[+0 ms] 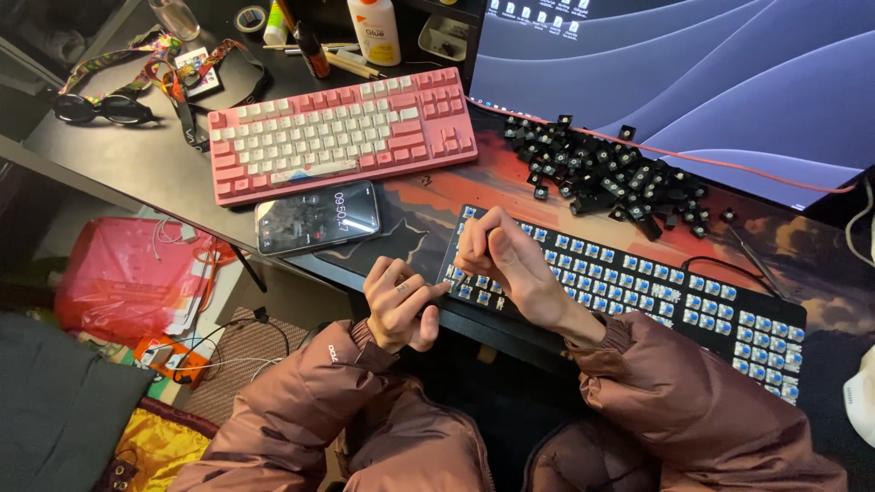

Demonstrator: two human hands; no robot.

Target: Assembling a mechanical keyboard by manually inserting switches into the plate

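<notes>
Fingers of the left hand (399, 306) curl at the black keyboard (638, 292) edge; right hand (503, 260) fingers pinch together above.

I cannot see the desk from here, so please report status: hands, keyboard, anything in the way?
Left hand touching the near-left edge of black keyboard with bare blue switches. Right hand above it, fingers pinched; contents unclear. Loose black keycaps pile behind the keyboard, apart.

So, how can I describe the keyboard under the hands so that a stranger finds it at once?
Start at the big monitor; before it lies a heap of loose black keycaps. Just below that heap lies the black keyboard. Unlike the pink keyboard further left, it has no caps, only bare blue switches.
</notes>
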